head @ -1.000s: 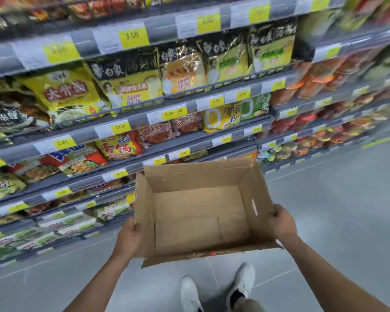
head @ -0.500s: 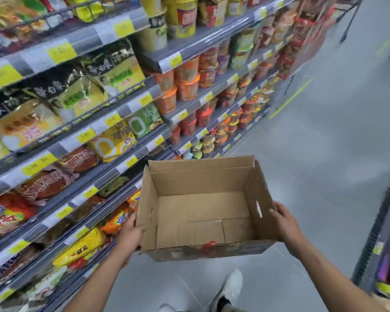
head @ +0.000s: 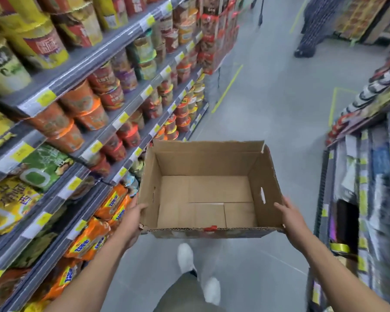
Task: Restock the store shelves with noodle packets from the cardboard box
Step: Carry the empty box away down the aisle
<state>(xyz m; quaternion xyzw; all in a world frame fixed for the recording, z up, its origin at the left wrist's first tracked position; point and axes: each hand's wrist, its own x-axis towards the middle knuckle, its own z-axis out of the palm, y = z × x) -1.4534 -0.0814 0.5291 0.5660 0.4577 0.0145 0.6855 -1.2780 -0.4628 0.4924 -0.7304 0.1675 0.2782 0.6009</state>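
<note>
An open brown cardboard box (head: 207, 167) is carried in front of me above the aisle floor; its inside is bare, with no packets in it. My left hand (head: 133, 218) grips the box's left wall near the front corner, thumb over the rim. My right hand (head: 291, 218) presses flat against the outside of the right wall, fingers straight. Orange noodle packets (head: 89, 239) lie on the low shelves at my left, with yellow and green packets (head: 14, 199) one shelf higher.
Shelving (head: 81, 64) full of cup noodles runs along the left. Another rack (head: 367, 199) of goods stands close on the right. The grey aisle floor (head: 268, 97) stretches ahead, and a person's legs (head: 311, 30) stand at its far end. My white shoes (head: 185, 255) show below the box.
My view has swung right, from facing the shelves to looking down the aisle. The box stays in both hands. The right-hand rack has come into view.
</note>
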